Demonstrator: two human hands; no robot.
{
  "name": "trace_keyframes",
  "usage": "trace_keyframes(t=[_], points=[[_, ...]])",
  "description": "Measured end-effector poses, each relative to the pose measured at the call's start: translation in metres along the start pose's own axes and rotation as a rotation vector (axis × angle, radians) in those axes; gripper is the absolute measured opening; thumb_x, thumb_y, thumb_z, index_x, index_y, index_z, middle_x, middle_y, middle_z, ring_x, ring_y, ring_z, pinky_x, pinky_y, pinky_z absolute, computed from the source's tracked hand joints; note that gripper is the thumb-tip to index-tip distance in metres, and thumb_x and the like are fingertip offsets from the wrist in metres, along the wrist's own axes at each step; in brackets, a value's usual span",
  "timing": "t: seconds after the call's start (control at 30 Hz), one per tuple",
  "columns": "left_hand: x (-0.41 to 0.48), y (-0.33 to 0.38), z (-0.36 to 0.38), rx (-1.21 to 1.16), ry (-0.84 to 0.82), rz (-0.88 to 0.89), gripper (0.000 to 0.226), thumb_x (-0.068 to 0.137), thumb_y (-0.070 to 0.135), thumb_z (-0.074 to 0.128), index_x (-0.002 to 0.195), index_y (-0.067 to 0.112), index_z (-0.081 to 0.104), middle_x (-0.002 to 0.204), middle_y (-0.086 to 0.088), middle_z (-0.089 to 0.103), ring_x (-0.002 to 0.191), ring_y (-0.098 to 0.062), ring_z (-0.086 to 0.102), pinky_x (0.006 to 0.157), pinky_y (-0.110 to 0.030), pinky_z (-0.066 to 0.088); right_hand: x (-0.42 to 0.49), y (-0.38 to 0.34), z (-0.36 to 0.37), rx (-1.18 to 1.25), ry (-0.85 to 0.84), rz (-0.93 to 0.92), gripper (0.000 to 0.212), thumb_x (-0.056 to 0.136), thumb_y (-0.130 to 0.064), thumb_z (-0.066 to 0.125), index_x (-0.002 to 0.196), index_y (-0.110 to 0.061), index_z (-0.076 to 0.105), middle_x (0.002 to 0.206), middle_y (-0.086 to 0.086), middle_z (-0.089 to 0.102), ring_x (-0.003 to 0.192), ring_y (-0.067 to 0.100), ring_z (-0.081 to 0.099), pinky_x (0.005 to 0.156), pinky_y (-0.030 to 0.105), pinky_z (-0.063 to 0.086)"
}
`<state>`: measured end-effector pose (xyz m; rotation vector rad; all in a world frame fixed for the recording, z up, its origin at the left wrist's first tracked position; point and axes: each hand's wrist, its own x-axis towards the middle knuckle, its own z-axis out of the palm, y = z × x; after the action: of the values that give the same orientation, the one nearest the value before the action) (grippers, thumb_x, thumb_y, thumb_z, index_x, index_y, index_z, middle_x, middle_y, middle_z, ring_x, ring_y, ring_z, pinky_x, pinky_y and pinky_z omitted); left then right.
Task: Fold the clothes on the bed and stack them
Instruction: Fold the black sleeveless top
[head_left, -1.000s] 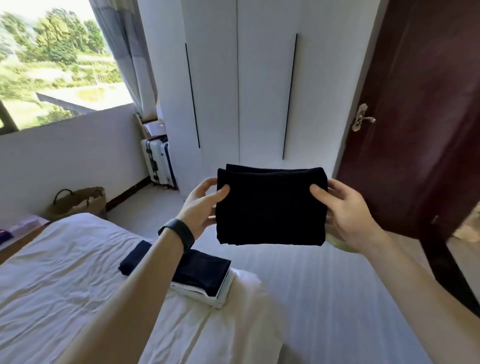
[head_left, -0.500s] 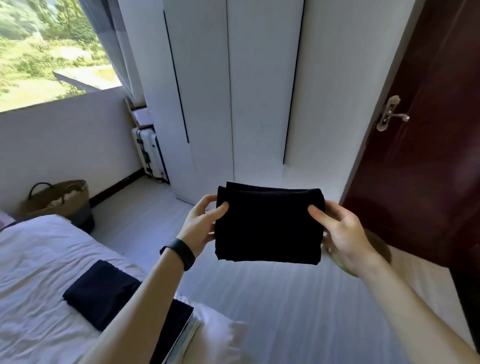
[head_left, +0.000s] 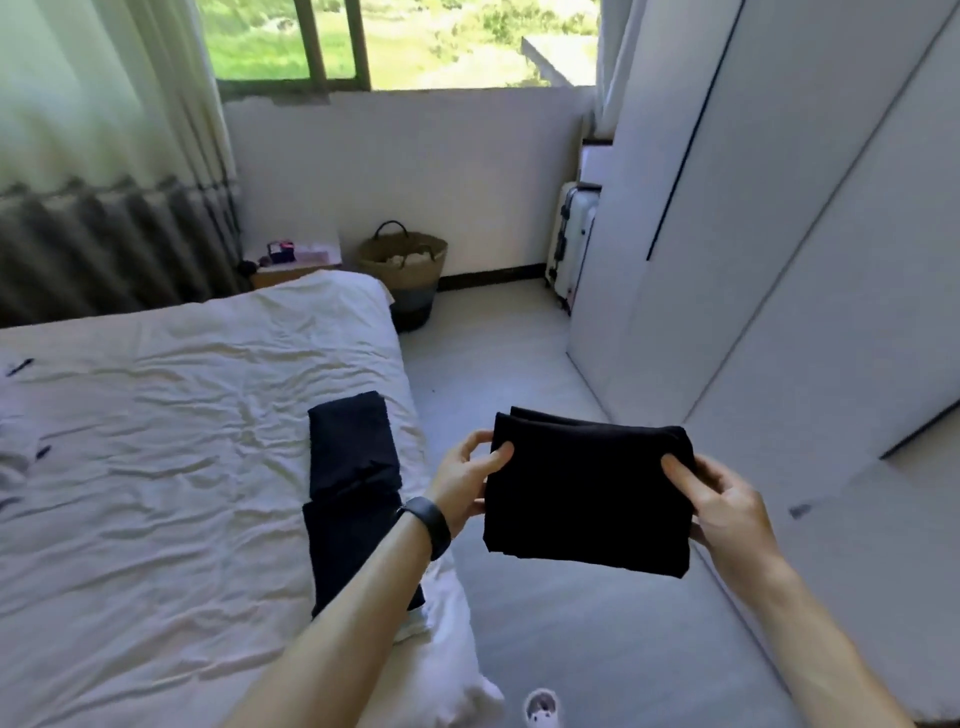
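Folded black garment hangs over the floor, just off the bed. Left hand pinches one side, right hand the other. Dark stack lies near the bed's edge. Risk: layers slump open in transit; an off-centre landing could tip the stack floorward.

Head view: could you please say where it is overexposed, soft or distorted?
Head view: the window is blown out by daylight; the wardrobe lines lean from the wide lens; the curtain looks soft; the garment shows little detail.
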<state>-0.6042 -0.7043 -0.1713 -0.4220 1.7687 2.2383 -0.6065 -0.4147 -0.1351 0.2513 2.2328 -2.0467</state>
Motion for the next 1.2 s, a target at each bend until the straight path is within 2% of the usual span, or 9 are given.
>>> trace_keyframes(t=[0.13,0.23,0.3,0.4,0.6,0.8,1.0,1.1,1.2], points=[[0.054,-0.008,-0.013,-0.109,0.175,-0.026,0.022,0.096,0.033,0.067,0.114,0.022,0.062,0.080,0.001,0.073,0.067,-0.017,0.068,0.059,-0.031,0.054,0.096,0.006,0.023,-0.074,-0.123,0.056,0.021,0.088,-0.041,0.077,0.104,-0.028,0.077,0.104,-0.005,0.078,0.091,0.013,0.076,0.061,0.025,0.059],[0.082,-0.011,-0.019,-0.183,0.327,-0.044,0.024,0.096,0.034,0.066,0.116,0.022,0.063,0.083,0.000,0.072,0.070,-0.018,0.068,0.060,-0.031,0.054,0.154,0.005,0.044,-0.124,-0.258,0.084,0.026,0.086,-0.042,0.078,0.105,-0.025,0.076,0.103,-0.005,0.078,0.092,0.015,0.076,0.062,0.029,0.060],[0.095,-0.012,-0.019,-0.227,0.410,-0.066,0.024,0.097,0.034,0.066,0.117,0.021,0.062,0.075,0.004,0.071,0.062,-0.013,0.066,0.054,-0.028,0.051,0.190,0.004,0.058,-0.170,-0.313,0.100,0.030,0.085,-0.045,0.078,0.108,-0.025,0.075,0.103,-0.006,0.078,0.093,0.015,0.076,0.066,0.034,0.061],[0.114,-0.018,-0.024,-0.282,0.534,-0.066,0.024,0.096,0.035,0.066,0.114,0.020,0.062,0.067,0.007,0.068,0.053,-0.008,0.062,0.046,-0.024,0.048,0.238,0.007,0.083,-0.226,-0.432,0.131,0.020,0.090,-0.045,0.074,0.104,-0.030,0.077,0.104,-0.004,0.078,0.094,0.016,0.076,0.072,0.039,0.061],[0.176,-0.028,-0.045,-0.384,0.874,-0.037,0.021,0.096,0.028,0.067,0.114,0.019,0.064,0.072,0.006,0.073,0.066,-0.010,0.069,0.062,-0.031,0.057,0.342,0.031,0.159,-0.324,-0.556,0.144,0.012,0.095,-0.033,0.071,0.099,-0.023,0.076,0.097,0.000,0.079,0.094,0.023,0.074,0.086,0.049,0.059],[0.226,-0.039,-0.079,-0.581,1.155,-0.070,0.017,0.096,0.027,0.066,0.112,0.023,0.064,0.112,-0.004,0.070,0.102,-0.023,0.069,0.086,-0.040,0.058,0.422,0.040,0.274,-0.473,-0.822,0.123,0.009,0.095,-0.038,0.071,0.098,-0.030,0.073,0.105,-0.005,0.076,0.098,0.015,0.071,0.085,0.037,0.058],[0.264,-0.063,-0.140,-0.762,1.423,-0.175,0.029,0.100,0.031,0.060,0.127,0.023,0.056,0.123,-0.008,0.064,0.112,-0.031,0.063,0.099,-0.054,0.052,0.453,0.069,0.426,-0.714,-1.066,0.038,0.016,0.097,-0.045,0.066,0.107,-0.033,0.070,0.105,-0.010,0.073,0.098,0.015,0.070,0.095,0.042,0.057],[0.287,-0.079,-0.186,-0.839,1.542,-0.212,0.034,0.101,0.029,0.056,0.134,0.018,0.053,0.125,-0.009,0.062,0.112,-0.030,0.060,0.101,-0.049,0.050,0.456,0.090,0.502,-0.823,-1.182,-0.018,0.016,0.098,-0.047,0.062,0.108,-0.037,0.068,0.111,-0.007,0.073,0.099,0.016,0.070,0.094,0.043,0.057],[0.306,-0.092,-0.230,-0.908,1.631,-0.269,0.035,0.103,0.031,0.053,0.136,0.019,0.051,0.112,-0.003,0.060,0.102,-0.026,0.057,0.092,-0.040,0.048,0.456,0.112,0.565,-0.904,-1.222,-0.045,0.016,0.099,-0.047,0.059,0.110,-0.038,0.068,0.113,-0.009,0.072,0.095,0.011,0.069,0.086,0.034,0.057]])
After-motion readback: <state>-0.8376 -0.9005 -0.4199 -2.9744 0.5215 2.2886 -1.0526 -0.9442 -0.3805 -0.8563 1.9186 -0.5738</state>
